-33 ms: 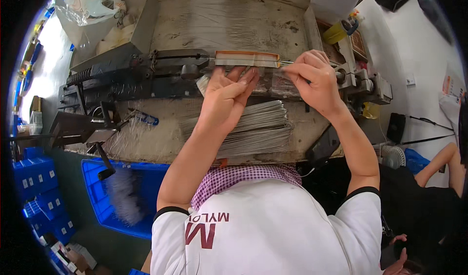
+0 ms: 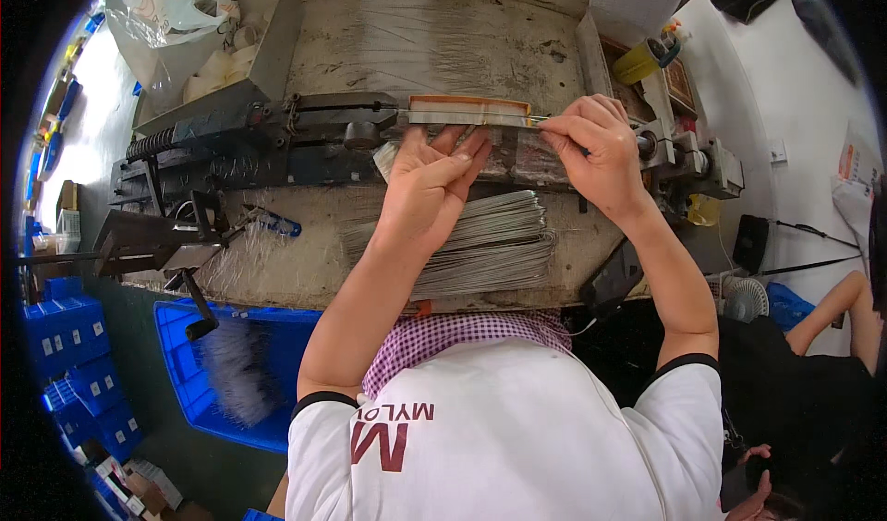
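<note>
My left hand (image 2: pixel 434 168) is palm up, its fingers spread, with the fingertips at the near edge of a long, narrow tray with an orange rim (image 2: pixel 469 111). At the tray's right end, my right hand (image 2: pixel 596 147) pinches a thin metal wire (image 2: pixel 538 120) between thumb and forefinger. The tray lies in line with a dark metal bench fixture (image 2: pixel 334 118) on the left and a round metal spindle (image 2: pixel 647 145) on the right. Nearer to me, a bundle of thin grey wires (image 2: pixel 494 244) rests on the worn bench.
More thin wires (image 2: pixel 397 36) are spread at the back. An open box (image 2: pixel 263 50) with a plastic bag stands far left. A crank handle (image 2: pixel 199 322) juts over a blue bin (image 2: pixel 185 373) holding fine wires. Blue-handled pliers (image 2: pixel 277 224) lie left; a yellow cup (image 2: pixel 642 59) stands far right.
My right fingertips have shifted very slightly to the right. My left hand and the tray look unchanged.
</note>
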{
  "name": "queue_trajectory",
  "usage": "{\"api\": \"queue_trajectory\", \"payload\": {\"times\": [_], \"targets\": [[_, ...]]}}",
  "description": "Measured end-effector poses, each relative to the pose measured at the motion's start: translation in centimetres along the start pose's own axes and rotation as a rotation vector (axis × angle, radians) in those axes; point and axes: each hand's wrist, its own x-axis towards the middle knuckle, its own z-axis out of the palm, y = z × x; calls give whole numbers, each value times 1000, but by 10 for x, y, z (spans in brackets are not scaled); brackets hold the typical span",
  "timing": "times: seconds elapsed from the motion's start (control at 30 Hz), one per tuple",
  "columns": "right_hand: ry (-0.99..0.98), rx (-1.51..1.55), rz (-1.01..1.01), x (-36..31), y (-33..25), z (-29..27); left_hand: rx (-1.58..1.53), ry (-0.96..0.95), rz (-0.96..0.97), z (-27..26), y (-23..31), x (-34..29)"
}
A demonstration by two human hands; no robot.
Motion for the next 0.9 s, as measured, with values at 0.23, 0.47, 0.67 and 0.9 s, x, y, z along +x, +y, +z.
{"api": "queue_trajectory", "payload": {"times": [0.23, 0.47, 0.67, 0.9], "targets": [[-147, 305, 416, -6, -24, -18, 11, -78, 13, -3, 1, -1], [-239, 62, 235, 1, -46, -11, 28, -104, 14, -6, 3, 0], [-313, -100, 130, 6, -52, -9, 52, -75, -1, -5, 4, -3], [-399, -214, 99, 4, -58, -4, 66, -60, -37, -4, 8, -3]]}}
